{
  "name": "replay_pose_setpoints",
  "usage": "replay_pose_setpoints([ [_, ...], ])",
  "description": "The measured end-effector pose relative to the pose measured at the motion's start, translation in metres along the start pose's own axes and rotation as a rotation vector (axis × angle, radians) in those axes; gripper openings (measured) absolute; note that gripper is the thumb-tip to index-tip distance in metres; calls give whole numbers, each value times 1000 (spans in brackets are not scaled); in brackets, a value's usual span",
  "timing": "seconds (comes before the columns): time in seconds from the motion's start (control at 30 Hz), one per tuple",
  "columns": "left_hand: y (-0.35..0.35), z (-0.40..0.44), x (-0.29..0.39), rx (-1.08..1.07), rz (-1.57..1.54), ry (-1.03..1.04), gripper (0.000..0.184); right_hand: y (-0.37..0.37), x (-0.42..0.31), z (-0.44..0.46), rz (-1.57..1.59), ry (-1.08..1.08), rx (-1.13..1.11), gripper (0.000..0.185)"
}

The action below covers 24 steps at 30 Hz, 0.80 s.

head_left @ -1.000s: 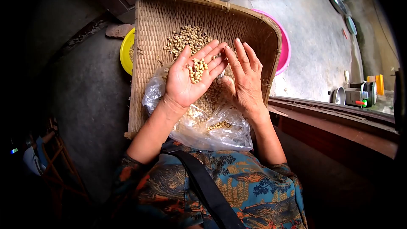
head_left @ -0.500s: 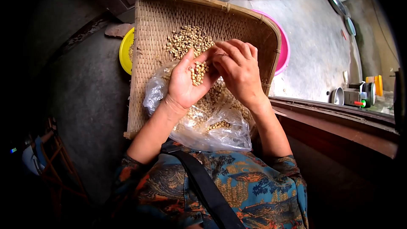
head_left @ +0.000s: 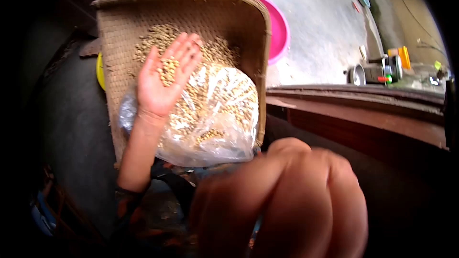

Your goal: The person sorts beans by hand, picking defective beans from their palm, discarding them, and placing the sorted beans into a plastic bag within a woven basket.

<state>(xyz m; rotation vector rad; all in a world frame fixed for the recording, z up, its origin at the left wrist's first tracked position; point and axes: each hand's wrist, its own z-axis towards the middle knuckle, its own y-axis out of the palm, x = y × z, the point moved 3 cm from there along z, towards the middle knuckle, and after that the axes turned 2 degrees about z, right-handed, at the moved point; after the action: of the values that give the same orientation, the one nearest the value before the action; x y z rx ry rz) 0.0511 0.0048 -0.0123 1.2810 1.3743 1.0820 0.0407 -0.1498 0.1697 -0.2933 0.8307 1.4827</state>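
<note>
While our left hand (head_left: pixel 155 94) lies palm up over the woven basket (head_left: pixel 109 36), its fingers stretched out and slightly spread with the thumb set apart, a small heap of beans (head_left: pixel 167 71) rests in the hollow of the palm, and a couple of dark bits (head_left: pixel 192 57) show nearer the fingertips. Our right hand (head_left: pixel 299 200) looms large and blurred, well apart from the palmful, its fingers bent; we cannot tell whether they pinch anything. More loose beans (head_left: pixel 160 38) lie scattered toward the far side of the basket, and a clear plastic bag (head_left: pixel 227 145), full of them, sits in its near part, partly under our left hand. We judge the step in hand to be picking over this palmful, with pale and dark pieces yet to be parted. The next move, as we read it, calls for a level left palm, so that nothing rolls off, and for the right fingertips to come to it and nip one dark piece lightly, leaving its neighbours undisturbed.
</note>
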Motion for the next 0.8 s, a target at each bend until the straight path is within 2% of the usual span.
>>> replay_pose_setpoints([
  [0.1,-3,4,7,14,119,51,59,19,6,12,136,-84,-62,19],
  [0.2,-5,7,12,-21,107,51,58,25,11,19,186,-112,-75,17],
  [0.63,8,7,9,-46,53,40,56,23,21,33,200,-130,-142,17],
  [0.73,8,6,6,-66,30,6,59,12,35,27,60,-116,-131,20],
  [0.77,7,4,7,-70,21,2,60,4,45,19,-88,-97,-99,21],
  [0.8,5,2,7,-82,22,-16,61,-5,59,9,-264,-124,-5,13],
])
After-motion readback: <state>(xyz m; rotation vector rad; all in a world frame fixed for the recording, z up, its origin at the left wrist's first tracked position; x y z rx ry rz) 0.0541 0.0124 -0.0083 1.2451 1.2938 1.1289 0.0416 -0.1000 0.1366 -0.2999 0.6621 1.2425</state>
